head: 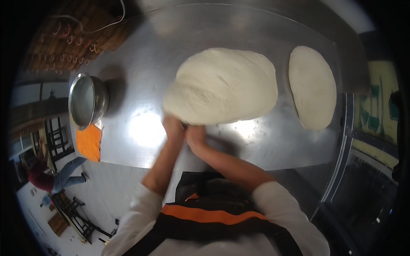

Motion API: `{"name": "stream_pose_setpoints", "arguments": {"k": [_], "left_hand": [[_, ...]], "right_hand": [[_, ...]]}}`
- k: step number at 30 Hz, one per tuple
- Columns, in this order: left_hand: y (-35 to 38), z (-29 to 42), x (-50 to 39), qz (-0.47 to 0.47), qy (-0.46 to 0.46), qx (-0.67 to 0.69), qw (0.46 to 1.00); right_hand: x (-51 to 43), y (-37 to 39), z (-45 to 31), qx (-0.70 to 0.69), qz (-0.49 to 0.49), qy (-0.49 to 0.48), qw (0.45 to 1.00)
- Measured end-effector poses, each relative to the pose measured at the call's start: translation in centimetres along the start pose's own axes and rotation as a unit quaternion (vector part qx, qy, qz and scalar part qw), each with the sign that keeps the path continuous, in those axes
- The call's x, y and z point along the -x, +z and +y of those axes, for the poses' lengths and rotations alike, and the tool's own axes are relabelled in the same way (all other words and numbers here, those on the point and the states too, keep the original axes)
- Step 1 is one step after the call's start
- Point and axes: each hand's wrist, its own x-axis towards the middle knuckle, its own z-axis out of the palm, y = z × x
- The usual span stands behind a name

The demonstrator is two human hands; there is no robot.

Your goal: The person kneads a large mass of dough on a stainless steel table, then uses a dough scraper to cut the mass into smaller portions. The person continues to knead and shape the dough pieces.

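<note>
A large mass of pale dough (224,84) lies on the stainless steel table (153,38), folded or creased across its middle. Both hands are at its near edge, close together, with the fingers hidden beneath the dough. My left hand (174,127) is under the near left corner, slightly blurred. My right hand (195,134) is just beside it, a little to the right. A dark bit of something shows between the hands; what it is cannot be told. A second, smaller oval piece of dough (312,88) rests apart at the right.
A steel bowl (102,102) stands at the table's left edge, near an orange cloth (89,142). Stacked brown woven items (73,48) and a white cord (105,27) are at the upper left. Another person (43,177) is beyond the table at the lower left, near chairs.
</note>
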Motion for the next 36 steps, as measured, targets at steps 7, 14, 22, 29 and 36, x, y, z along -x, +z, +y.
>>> {"name": "stream_pose_setpoints", "arguments": {"k": [7,14,22,29,36], "left_hand": [[-5.4,16.1,-18.7,-0.123,0.096,-0.333,0.93],[12.2,12.3,-15.9,-0.154,0.118,-0.264,0.945],[38.6,19.5,-19.4,-0.474,0.19,-0.505,0.696],[48.5,6.7,-4.7,-0.723,0.227,-0.623,0.193],[52.0,5.6,-4.4,-0.675,0.338,-0.618,0.22]], "right_hand": [[-3.4,-13.6,-4.1,0.082,-0.282,-0.092,0.952],[-3.9,-38.2,8.2,0.439,0.222,-0.105,0.865],[-5.0,-39.3,8.6,0.398,0.237,-0.062,0.884],[-4.9,-40.0,9.3,0.384,0.251,-0.069,0.886],[-5.1,-40.6,9.3,0.368,0.257,-0.066,0.891]]}}
